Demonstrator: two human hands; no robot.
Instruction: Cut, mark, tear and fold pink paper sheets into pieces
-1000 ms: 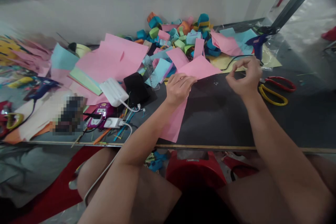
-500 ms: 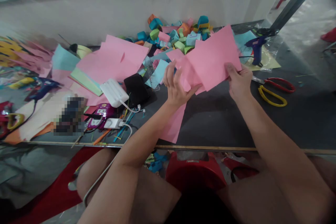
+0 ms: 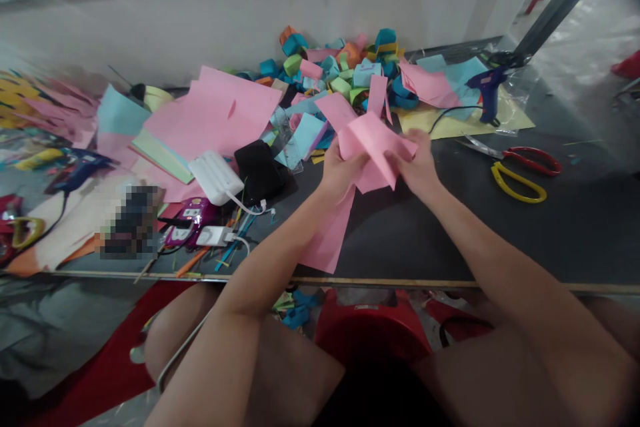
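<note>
Between my two hands a pink paper sheet (image 3: 373,140) is bent, with a raised ridge running down its middle. My left hand (image 3: 341,167) grips its left side, thumb on top and fingers partly hidden under the paper. On the right side my right hand (image 3: 417,163) pinches it, the thumb pressing near the ridge. Under my left wrist lies a long pink paper piece (image 3: 330,237), reaching the table's front edge. Pink strips (image 3: 377,95) show just beyond the held sheet. Scissors (image 3: 520,170) with one red and one yellow handle rest to the right of my right hand.
Folded coloured paper pieces (image 3: 345,67) are heaped along the wall. A blue glue gun (image 3: 489,93) lies at the back right, another glue gun (image 3: 83,167) at left. A white power bank (image 3: 216,177), a black pouch (image 3: 259,170) and pink sheets (image 3: 225,107) sit left of my hands.
The right hand has come left toward the left hand, and the flat sheet has become bent between them. The yellow paper and scissor blades at right are now uncovered.
</note>
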